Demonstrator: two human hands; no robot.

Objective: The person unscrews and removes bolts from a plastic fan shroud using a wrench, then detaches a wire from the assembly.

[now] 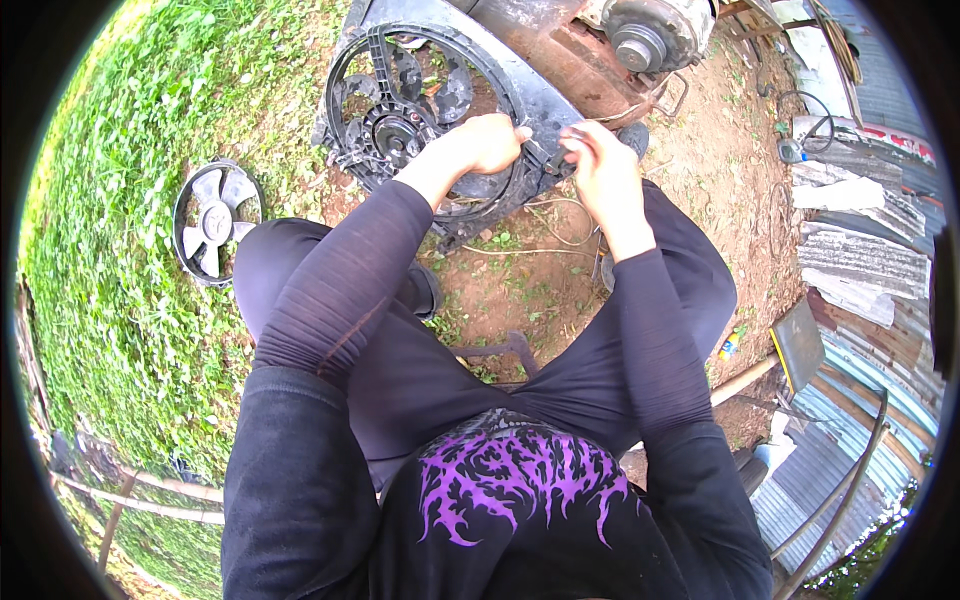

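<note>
Dirt ground (715, 150) lies beneath the left hand (487, 145) and right hand (610, 178), both curled, what they grasp unclear; bracing the black fan shroud (548, 102) beside the grip should help.

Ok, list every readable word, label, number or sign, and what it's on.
None readable.
Black shirt: spiky purple lettering, too stylised to make out.
Red-and-white sheet, far right: too blurred.
Small yellow-and-blue item: too small.
Black fan shroud: nothing legible.
</note>
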